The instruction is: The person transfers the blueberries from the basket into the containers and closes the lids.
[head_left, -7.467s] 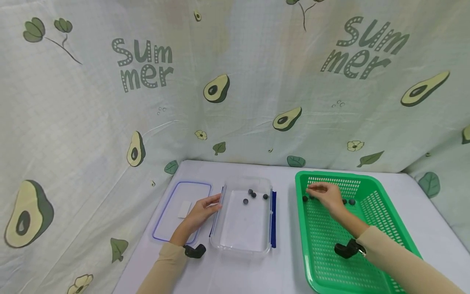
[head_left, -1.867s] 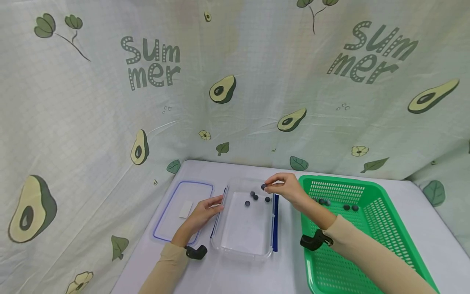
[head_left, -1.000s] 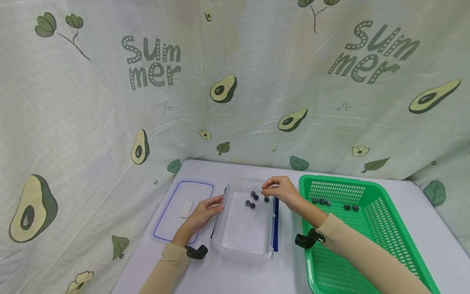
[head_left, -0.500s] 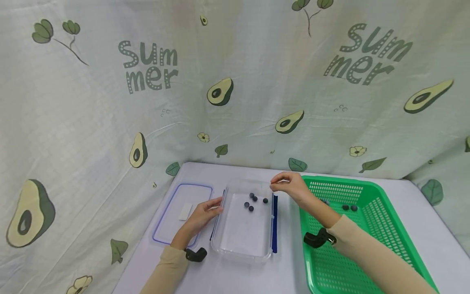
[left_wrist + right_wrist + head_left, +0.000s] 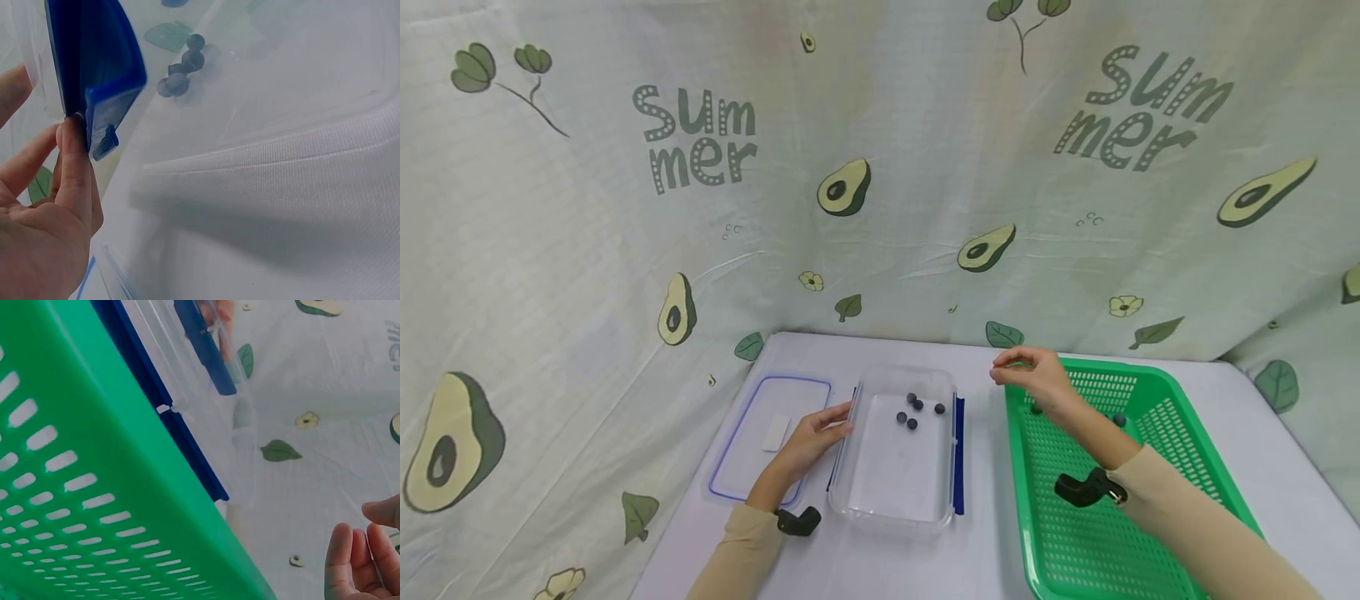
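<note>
My left hand (image 5: 808, 437) pinches the left side of a clear plastic food container (image 5: 891, 508). In the left wrist view its fingertips meet at the edge of the container's blue latch (image 5: 103, 56). Several blueberries (image 5: 912, 424) lie loose inside, toward the container's far end. My right hand (image 5: 1037, 379) hovers over the far left corner of a green plastic basket (image 5: 1026, 533); its thumb and fingers are bent and apart, with nothing between them. In the basket, a blueberry (image 5: 1119, 421) shows beside my right forearm, and the hand and arm hide part of the basket floor.
A clear lid (image 5: 737, 454) with a blue rim lies left of the container, a white rectangular piece (image 5: 777, 433) on it. The second blue latch (image 5: 959, 458) hangs on the container's right side, facing the basket. A printed curtain (image 5: 910, 275) stands behind the white table.
My right hand carried a blueberry from the basket to the container and let it go there. It has since moved back right, over the basket. My left hand has stayed on the container.
</note>
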A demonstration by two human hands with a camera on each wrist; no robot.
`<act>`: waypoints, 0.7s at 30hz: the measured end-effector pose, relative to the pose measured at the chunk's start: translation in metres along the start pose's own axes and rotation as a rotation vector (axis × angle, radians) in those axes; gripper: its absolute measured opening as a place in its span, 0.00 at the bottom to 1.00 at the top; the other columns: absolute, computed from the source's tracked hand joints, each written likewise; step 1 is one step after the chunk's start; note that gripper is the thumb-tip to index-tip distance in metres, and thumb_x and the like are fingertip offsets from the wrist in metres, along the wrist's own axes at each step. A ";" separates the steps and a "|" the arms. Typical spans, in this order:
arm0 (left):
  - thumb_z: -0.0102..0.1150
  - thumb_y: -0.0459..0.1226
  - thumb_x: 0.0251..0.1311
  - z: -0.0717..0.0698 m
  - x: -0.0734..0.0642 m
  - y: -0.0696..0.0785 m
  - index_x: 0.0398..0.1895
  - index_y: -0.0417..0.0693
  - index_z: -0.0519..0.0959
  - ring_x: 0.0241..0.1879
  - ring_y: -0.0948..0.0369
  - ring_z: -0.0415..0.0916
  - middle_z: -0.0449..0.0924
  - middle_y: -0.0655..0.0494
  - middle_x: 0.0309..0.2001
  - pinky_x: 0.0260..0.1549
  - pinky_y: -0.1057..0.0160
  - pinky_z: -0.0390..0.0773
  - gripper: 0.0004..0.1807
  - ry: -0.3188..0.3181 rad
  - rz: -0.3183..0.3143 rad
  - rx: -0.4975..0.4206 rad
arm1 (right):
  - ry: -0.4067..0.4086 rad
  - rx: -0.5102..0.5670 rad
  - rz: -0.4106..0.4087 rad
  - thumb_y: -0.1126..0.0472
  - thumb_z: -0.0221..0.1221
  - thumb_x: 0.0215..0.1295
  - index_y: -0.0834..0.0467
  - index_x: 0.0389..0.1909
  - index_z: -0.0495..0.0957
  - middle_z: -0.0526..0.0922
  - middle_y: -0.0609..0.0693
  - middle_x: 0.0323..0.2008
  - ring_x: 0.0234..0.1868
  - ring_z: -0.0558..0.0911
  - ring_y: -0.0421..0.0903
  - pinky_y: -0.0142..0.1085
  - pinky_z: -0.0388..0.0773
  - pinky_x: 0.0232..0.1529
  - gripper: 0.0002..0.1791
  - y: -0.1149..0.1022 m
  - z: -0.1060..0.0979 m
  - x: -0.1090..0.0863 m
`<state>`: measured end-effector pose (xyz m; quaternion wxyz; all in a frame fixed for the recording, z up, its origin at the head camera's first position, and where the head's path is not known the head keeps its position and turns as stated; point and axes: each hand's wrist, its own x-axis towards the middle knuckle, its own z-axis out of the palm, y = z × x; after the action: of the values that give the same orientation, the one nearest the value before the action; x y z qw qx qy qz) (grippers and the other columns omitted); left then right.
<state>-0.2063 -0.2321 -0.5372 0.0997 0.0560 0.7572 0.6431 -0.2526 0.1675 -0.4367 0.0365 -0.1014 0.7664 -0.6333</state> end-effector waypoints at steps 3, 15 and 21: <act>0.62 0.37 0.67 0.000 0.000 -0.002 0.70 0.35 0.67 0.69 0.45 0.62 0.68 0.37 0.67 0.66 0.54 0.64 0.30 -0.003 0.010 -0.010 | 0.015 -0.009 0.003 0.65 0.68 0.62 0.73 0.44 0.79 0.84 0.51 0.39 0.39 0.86 0.48 0.40 0.81 0.48 0.16 0.004 -0.009 -0.002; 0.62 0.37 0.67 -0.001 0.000 -0.003 0.71 0.38 0.67 0.69 0.46 0.61 0.69 0.39 0.66 0.67 0.52 0.62 0.31 -0.011 0.006 -0.015 | 0.086 0.106 0.008 0.69 0.65 0.65 0.73 0.40 0.79 0.81 0.48 0.37 0.34 0.86 0.43 0.35 0.84 0.41 0.10 0.024 -0.044 -0.014; 0.62 0.37 0.67 -0.001 0.000 -0.003 0.71 0.38 0.67 0.70 0.46 0.60 0.69 0.39 0.67 0.68 0.49 0.60 0.31 -0.006 0.001 -0.019 | 0.160 0.044 0.056 0.66 0.65 0.65 0.71 0.41 0.80 0.83 0.43 0.32 0.35 0.86 0.43 0.35 0.83 0.44 0.11 0.041 -0.059 -0.022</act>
<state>-0.2066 -0.2330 -0.5398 0.1020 0.0575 0.7506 0.6503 -0.2468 0.2355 -0.4668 -0.0049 -0.0279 0.7554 -0.6547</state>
